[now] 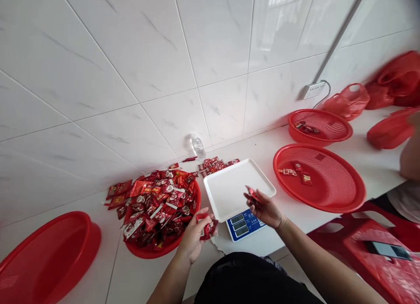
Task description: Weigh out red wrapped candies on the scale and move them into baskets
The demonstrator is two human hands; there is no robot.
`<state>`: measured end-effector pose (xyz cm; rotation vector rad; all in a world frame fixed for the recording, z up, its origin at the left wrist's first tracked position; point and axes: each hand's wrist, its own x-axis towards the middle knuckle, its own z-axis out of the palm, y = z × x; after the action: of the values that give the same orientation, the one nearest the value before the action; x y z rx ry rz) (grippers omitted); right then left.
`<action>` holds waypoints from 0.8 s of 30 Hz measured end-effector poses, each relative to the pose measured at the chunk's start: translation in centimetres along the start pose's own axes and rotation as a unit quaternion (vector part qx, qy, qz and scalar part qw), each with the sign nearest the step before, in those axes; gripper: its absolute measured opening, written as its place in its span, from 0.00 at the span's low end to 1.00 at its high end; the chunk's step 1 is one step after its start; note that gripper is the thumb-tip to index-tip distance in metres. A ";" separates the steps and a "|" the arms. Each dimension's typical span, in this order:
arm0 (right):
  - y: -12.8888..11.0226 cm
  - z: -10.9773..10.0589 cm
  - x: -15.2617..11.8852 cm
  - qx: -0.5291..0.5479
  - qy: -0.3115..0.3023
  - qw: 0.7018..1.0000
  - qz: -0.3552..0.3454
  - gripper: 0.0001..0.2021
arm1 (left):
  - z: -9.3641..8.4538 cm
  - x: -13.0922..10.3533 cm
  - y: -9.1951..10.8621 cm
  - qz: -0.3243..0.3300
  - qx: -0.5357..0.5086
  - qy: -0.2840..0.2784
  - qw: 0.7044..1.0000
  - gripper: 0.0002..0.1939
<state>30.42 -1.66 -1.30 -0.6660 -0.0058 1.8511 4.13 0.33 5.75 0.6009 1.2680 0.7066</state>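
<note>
My left hand (pixel 193 236) is closed on a red packet (pixel 209 228) just right of a red basket (pixel 198 198) heaped with small red packets (pixel 164 199). Over the front right part of the scale's white tray (pixel 226 190), my right hand (pixel 262 207) pinches another small red packet (pixel 252 193). The blue scale panel (pixel 246 224) shows below the tray, partly behind my right hand. More red packets (pixel 215 165) lie on the table behind the tray's left corner.
Two red baskets (pixel 357 192) (pixel 320 113) with a few packets stand at the right. Another red basket (pixel 90 234) is far left. A plastic bottle (pixel 197 147) stands by the wall. Red bags (pixel 351 102) and a person's arm (pixel 410 153) are at right; a phone (pixel 389 250) lies on a red stool (pixel 370 232).
</note>
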 end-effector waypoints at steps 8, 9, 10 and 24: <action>-9.8 -6.1 -3.5 -0.089 0.232 0.897 -0.366 0.32 | -2.8 0.2 -2.0 -0.086 -0.069 0.067 0.992 0.18; -9.9 -6.2 -3.5 -0.091 0.252 0.888 -0.373 0.34 | -2.6 0.1 -2.2 -0.087 -0.069 0.061 0.992 0.19; -9.7 -6.0 -3.5 -0.094 0.266 0.883 -0.374 0.35 | -2.4 0.0 -2.3 -0.086 -0.068 0.054 0.993 0.20; 5.6 2.2 -1.3 -0.319 -0.068 0.945 0.003 0.38 | 4.9 0.6 -1.8 -0.089 -0.050 -0.095 0.990 0.26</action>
<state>24.87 -4.29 -0.66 -0.9734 -0.7215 1.8961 9.23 -0.52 4.98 0.4547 1.0879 0.5484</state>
